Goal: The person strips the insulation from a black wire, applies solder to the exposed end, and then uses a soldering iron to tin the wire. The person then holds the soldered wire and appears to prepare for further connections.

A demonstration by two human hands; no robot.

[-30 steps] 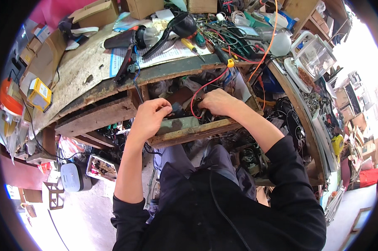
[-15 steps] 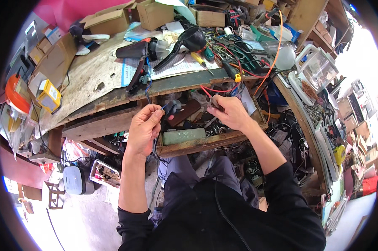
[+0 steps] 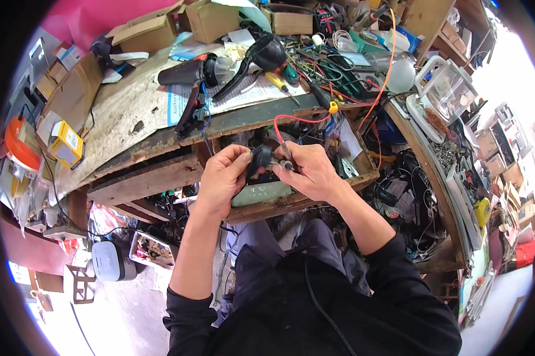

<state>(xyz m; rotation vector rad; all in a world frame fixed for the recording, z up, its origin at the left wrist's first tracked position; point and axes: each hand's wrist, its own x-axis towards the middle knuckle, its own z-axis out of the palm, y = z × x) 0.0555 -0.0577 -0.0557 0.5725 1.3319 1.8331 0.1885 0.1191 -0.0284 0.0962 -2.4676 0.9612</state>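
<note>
Over the open drawer, my left hand (image 3: 220,178) is closed on a black power plug (image 3: 259,159), its prongs turned toward my right hand. My right hand (image 3: 316,172) pinches metal clips (image 3: 285,159) at the end of a red wire lead (image 3: 286,118). The clips are right at the plug's prongs; whether they touch cannot be made out. On the bench above lie a dark hair dryer body (image 3: 182,73) with its handle opened and blue wires (image 3: 205,107) hanging out, and a black hair dryer housing (image 3: 270,54).
The wooden drawer (image 3: 297,204) holds a pale green block (image 3: 260,194) and loose parts. A yellow screwdriver (image 3: 275,81) and a black-handled tool (image 3: 322,97) lie near the bench edge. An orange cable (image 3: 392,59) hangs at right. A yellow box (image 3: 66,144) stands at left.
My hands have come together: the plug has moved right and my right hand with the clips has moved left to its prongs. The red lead has swung left with the clips.
</note>
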